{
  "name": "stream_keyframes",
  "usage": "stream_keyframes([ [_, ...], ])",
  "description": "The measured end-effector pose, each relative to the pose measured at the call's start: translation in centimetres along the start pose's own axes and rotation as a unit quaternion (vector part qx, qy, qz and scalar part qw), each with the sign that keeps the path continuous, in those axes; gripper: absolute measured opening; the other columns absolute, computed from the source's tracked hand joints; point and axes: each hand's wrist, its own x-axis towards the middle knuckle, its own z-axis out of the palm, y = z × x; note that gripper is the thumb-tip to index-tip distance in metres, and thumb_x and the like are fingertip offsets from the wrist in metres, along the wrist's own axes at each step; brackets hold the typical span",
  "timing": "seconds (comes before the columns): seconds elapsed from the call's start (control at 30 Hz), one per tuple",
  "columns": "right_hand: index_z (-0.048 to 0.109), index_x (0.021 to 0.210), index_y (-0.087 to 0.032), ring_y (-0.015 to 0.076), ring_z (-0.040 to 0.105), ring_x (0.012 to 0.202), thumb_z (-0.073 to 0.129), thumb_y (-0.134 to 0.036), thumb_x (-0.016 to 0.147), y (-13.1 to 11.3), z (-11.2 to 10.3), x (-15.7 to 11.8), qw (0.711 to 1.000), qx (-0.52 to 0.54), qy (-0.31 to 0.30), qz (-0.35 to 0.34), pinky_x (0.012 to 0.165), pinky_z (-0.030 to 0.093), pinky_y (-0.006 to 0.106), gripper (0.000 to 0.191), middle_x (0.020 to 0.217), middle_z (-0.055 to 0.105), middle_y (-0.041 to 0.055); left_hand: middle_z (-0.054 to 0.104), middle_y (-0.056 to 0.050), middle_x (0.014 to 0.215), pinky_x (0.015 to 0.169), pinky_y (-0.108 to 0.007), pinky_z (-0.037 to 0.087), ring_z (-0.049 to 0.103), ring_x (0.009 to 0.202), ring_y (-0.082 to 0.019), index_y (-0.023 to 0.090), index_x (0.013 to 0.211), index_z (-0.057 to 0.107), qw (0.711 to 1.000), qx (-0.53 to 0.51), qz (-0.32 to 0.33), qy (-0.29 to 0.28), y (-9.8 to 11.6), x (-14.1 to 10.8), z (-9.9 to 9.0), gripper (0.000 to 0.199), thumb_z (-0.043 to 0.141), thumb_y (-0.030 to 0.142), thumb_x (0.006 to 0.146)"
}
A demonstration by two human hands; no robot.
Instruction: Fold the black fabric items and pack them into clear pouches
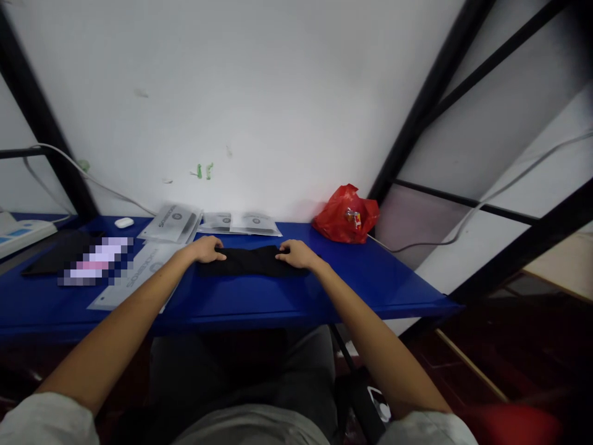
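Note:
A black cloth point(252, 261) lies stretched sideways in a long flat strip on the blue table point(259, 303). My left hand point(209, 249) grips its left end, thumb and fingers pinched on the fabric. At the other end, my right hand point(295, 253) holds the cloth the same way, its fingertips closed on the upper edge. Between the two hands the fabric shows some wrinkles.
Printed plastic bags point(171, 224) are stacked at the left, with more flat packets point(254, 224) by the wall. A red plastic bag point(347, 216) stands at the back right. A white case point(123, 222) and a black item point(55, 253) lie farther left.

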Motion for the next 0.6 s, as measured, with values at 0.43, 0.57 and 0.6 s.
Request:
stream_keyframes([
  [0.43,0.065,0.085,-0.02,0.0211,0.059,0.102,0.063,-0.016,0.076,-0.5,-1.3,-1.1,0.976,0.059,0.209,-0.028,0.091,0.044,0.035,0.011,0.108,0.067,0.0064,0.065,-0.01,0.099,0.079,-0.034,0.041,0.057,0.094,-0.024,0.018,0.097,0.059,0.956,0.029,0.006,0.292,2.9,-3.1,-1.7,0.018,0.043,0.023,0.089],
  [0.57,0.065,0.075,-0.021,0.0219,0.057,0.109,0.061,-0.014,0.074,-0.3,-2.0,-5.7,0.967,0.1,0.199,-0.12,0.096,0.041,0.04,0.008,0.114,0.065,0.0071,0.064,-0.005,0.091,0.08,-0.034,0.042,0.056,0.089,-0.021,0.02,0.085,0.059,0.951,-0.016,0.119,0.284,3.2,-7.2,-1.6,0.017,0.048,0.033,0.087],
  [0.6,0.064,0.071,-0.021,0.0227,0.056,0.112,0.062,-0.017,0.074,-0.3,-2.0,-7.0,0.97,0.109,0.172,-0.136,0.098,0.039,0.042,0.006,0.116,0.064,0.0076,0.065,-0.003,0.088,0.077,-0.032,0.043,0.057,0.085,-0.02,0.02,0.081,0.059,0.958,-0.047,0.131,0.25,3.2,-8.2,-1.4,0.022,0.048,0.038,0.088],
])
